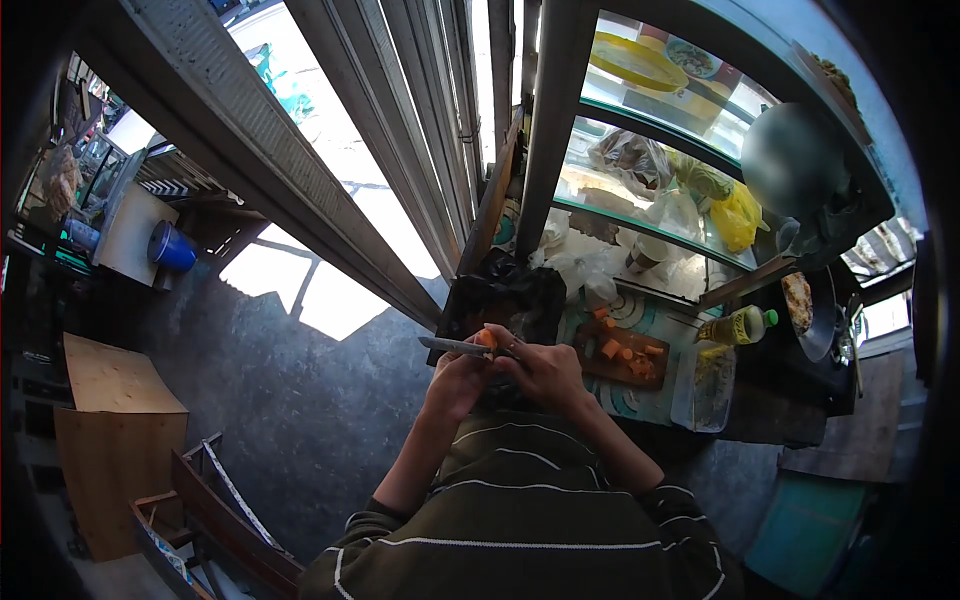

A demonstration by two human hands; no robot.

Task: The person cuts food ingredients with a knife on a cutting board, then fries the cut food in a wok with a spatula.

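Observation:
Both of my hands are together in front of my body, above a black plastic bag [535, 290]. My left hand [458, 386] is closed around a small piece of orange carrot [487, 338], mostly covered by fingers. In my right hand [545, 372] is a knife [452, 346], its blade pointing left across the left hand and close against the carrot. The knife's handle is hidden in the grip. Right of my hands, several cut carrot chunks [611, 349] lie on a brown cutting board [640, 373].
A clear plastic container [703, 390] stands right of the board, with a bottle [740, 326] behind it. Farther right is a pan [817, 315]. A glass display case [655, 235] rises behind the counter. At lower left stand a wooden box [120, 470] and a bench [220, 510].

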